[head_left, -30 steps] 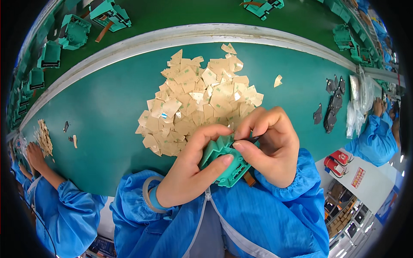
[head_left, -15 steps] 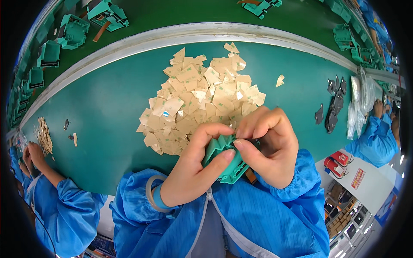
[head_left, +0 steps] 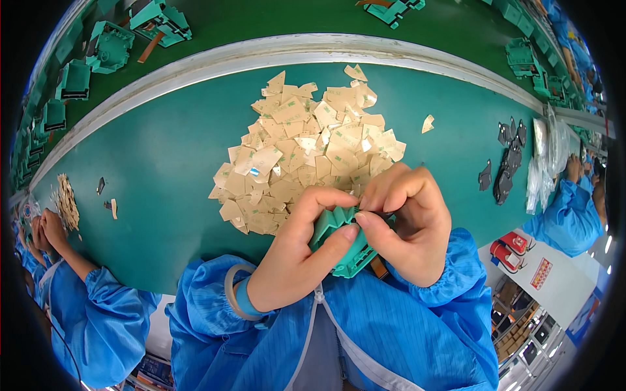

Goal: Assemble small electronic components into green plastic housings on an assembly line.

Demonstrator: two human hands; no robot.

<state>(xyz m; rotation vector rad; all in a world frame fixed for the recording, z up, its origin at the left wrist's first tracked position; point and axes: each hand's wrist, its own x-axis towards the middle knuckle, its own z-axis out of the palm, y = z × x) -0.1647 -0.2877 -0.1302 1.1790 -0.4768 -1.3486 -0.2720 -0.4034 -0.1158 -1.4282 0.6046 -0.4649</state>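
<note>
Close to my body, above the near edge of the green work surface, my left hand point(head_left: 282, 270) grips a teal plastic housing point(head_left: 355, 258) between thumb and fingers. The housing is tilted, and my left hand covers much of it. My right hand point(head_left: 417, 244) is closed in a pinch at its upper right edge, thumb and fingertips touching it. Something small and dark shows by those fingertips, too hidden to name. A brown strip point(head_left: 378, 266) sticks out under the housing. Just beyond my hands lies a heap of beige backing-paper scraps point(head_left: 287, 133).
Black flat parts point(head_left: 510, 163) and clear plastic bags point(head_left: 540, 163) lie to the right. Behind a metal rail point(head_left: 313, 47), several teal housings point(head_left: 109, 49) sit on a green belt. Co-workers in blue sleeves point(head_left: 104, 319) work on both sides; a smaller scrap heap point(head_left: 67, 203) is far left.
Almost nothing differs: both hands keep their grip at the same edge of the housing. The view has shifted very slightly. The left co-worker's hands have moved a little.
</note>
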